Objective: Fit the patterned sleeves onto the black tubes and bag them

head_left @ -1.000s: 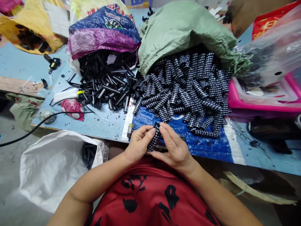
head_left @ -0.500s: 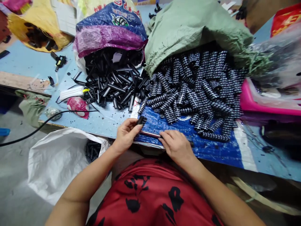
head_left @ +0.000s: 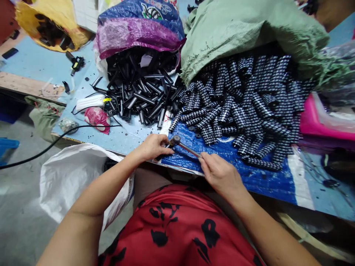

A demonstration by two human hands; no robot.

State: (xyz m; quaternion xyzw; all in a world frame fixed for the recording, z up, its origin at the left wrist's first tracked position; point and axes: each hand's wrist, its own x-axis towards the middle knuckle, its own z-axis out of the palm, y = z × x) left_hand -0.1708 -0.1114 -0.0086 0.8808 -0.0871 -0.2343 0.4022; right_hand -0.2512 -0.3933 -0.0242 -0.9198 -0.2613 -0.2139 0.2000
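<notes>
Near the table's front edge, my left hand (head_left: 155,147) pinches a small dark cylindrical piece (head_left: 175,140), its round end facing up and right. My right hand (head_left: 220,170) is closed on the near end of a thin metal rod (head_left: 190,149). The rod's far end meets the dark piece; whether it goes inside cannot be made out. Behind my hands lies a heap of black-and-white patterned rollers (head_left: 230,111), spilling from a green woven sack (head_left: 249,29). To its left is a pile of plain black tubes (head_left: 144,92) under a blue and purple bag (head_left: 138,33).
A white sack (head_left: 72,177) stands open below the table's left front edge. A black cable (head_left: 55,141) crosses to a pink bundle (head_left: 97,119) and a white box (head_left: 91,102). A pink tray (head_left: 321,122) sits right. A yellow bag (head_left: 52,26) lies back left.
The dark piece has turned so that its round end shows, and the rod now slants to it. My right hand has shifted slightly right. The whole view has shifted a little.
</notes>
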